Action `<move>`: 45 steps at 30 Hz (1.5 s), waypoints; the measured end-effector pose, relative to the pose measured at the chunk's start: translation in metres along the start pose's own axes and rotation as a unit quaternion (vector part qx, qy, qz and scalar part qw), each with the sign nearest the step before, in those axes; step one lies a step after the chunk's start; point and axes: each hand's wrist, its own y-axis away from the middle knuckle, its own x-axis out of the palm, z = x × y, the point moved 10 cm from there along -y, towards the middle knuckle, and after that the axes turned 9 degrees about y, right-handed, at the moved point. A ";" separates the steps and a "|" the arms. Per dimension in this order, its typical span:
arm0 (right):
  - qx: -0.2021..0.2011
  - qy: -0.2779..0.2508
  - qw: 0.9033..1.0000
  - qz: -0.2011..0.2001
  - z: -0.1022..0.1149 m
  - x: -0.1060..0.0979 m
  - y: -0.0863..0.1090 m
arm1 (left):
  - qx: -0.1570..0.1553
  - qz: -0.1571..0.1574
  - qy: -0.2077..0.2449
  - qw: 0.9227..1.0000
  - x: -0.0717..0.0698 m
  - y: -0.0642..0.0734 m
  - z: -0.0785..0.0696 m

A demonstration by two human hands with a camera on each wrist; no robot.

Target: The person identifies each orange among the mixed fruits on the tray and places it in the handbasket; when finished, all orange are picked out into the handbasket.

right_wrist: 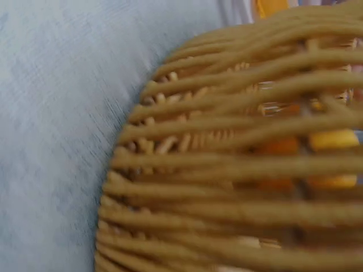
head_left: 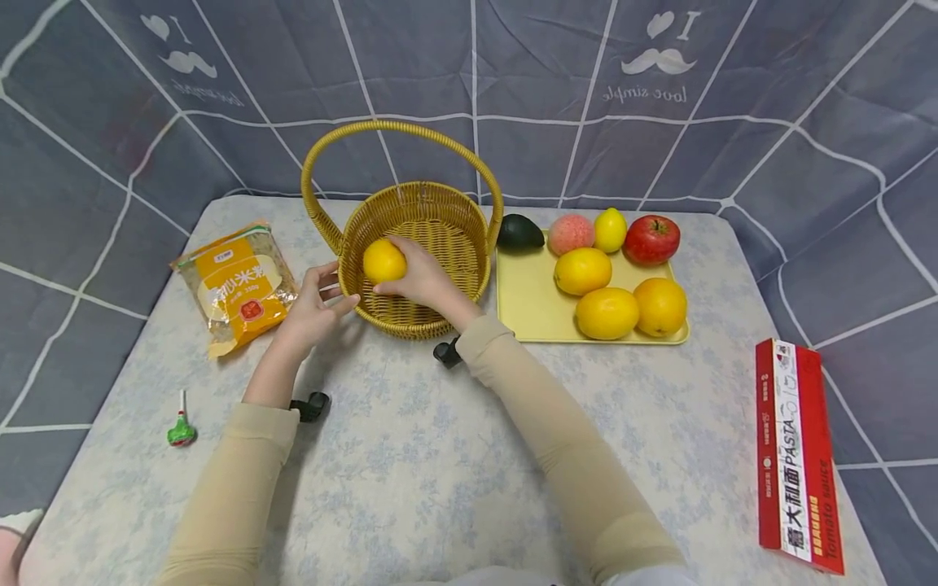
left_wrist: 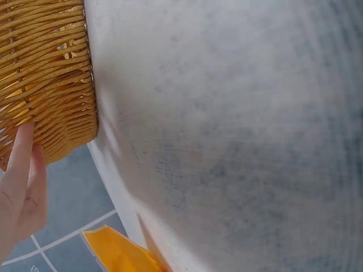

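Note:
A round orange (head_left: 384, 261) is in my right hand (head_left: 421, 275), which reaches over the near rim into the wicker basket (head_left: 418, 330). Thumb and fingers grip the fruit from its right side, in the left part of the basket. My left hand (head_left: 313, 311) is at the basket's outer left side, fingers extended against the woven wall. In the left wrist view, fingers (left_wrist: 21, 153) lie straight against the weave. Through gaps in the wall, the right wrist view shows blurred orange patches.
Right of the basket, a yellow tray (head_left: 528, 297) holds an apple (head_left: 651, 240), a peach (head_left: 571, 235), a lemon (head_left: 610, 231) and several orange-yellow fruits; an avocado (head_left: 519, 233) overlaps its corner. A grain bag (head_left: 238, 286) and lollipop (head_left: 181, 430) lie left, a pasta box (head_left: 799, 456) right.

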 end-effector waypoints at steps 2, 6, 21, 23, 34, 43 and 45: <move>0.003 -0.001 1.000 0.000 -0.001 -0.004 0.003 | 0.000 -0.002 0.002 1.000 0.000 0.000 0.000; 0.003 -0.005 1.000 -0.011 -0.004 -0.015 0.011 | -0.002 -0.007 0.005 1.000 -0.001 0.001 0.001; -0.049 -0.107 0.991 -0.066 -0.035 -0.081 0.085 | 0.015 0.000 0.007 1.000 0.001 0.000 -0.001; -0.045 -0.107 0.991 -0.072 -0.045 -0.088 0.098 | 0.014 -0.002 0.006 1.000 0.001 0.000 0.000; 0.020 -0.084 0.991 -0.100 -0.108 -0.122 0.161 | 0.022 0.000 0.007 1.000 0.001 0.001 0.000; 0.048 -0.034 0.990 -0.130 -0.149 -0.155 0.197 | 0.020 -0.001 0.001 1.000 0.001 0.002 0.000; 0.055 -0.025 0.990 -0.129 -0.157 -0.159 0.203 | 0.020 -0.002 0.002 1.000 0.001 0.002 0.001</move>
